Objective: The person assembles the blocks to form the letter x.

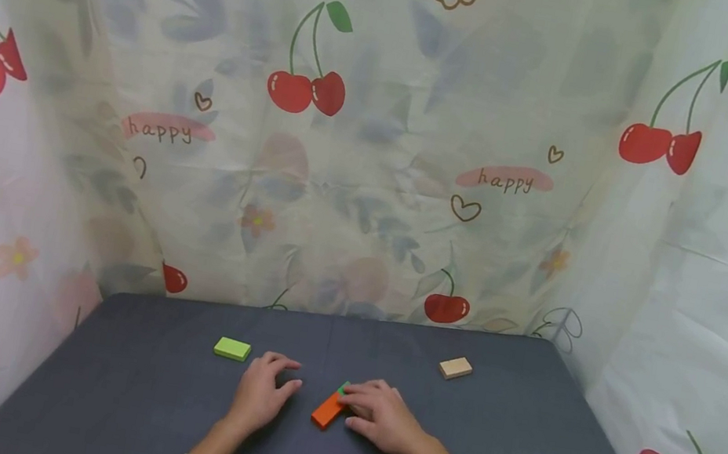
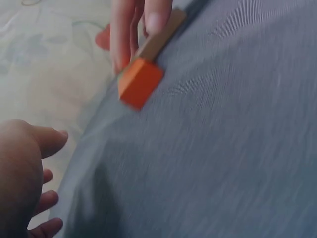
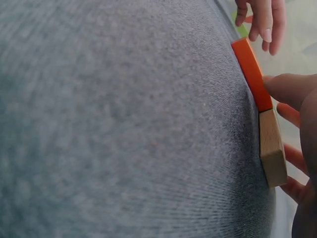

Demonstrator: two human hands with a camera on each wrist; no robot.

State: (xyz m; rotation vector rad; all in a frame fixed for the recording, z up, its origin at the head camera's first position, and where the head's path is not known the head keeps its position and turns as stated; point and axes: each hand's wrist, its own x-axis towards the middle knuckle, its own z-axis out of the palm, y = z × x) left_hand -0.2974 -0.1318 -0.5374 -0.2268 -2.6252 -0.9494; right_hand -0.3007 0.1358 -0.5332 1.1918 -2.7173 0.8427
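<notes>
An orange block (image 1: 328,410) lies at a slant on the dark table, with a green piece (image 1: 343,388) at its far end, partly under fingers. My right hand (image 1: 387,419) is over that end. Its fingers touch the block from above and behind, while the thumb sits beside the near edge, slightly apart in the head view. My left hand (image 1: 262,392) hovers left of the orange block, fingers loosely bent and holding nothing. Both wrist views put a wooden block (image 3: 270,136) in line past the orange block's end.
Behind the left hand lies a light green block (image 1: 232,349). A pale wooden block (image 1: 456,368) rests toward the back right of the dark cloth-covered table (image 1: 516,442). A printed curtain (image 1: 371,180) with cherries and flowers encloses the back and sides.
</notes>
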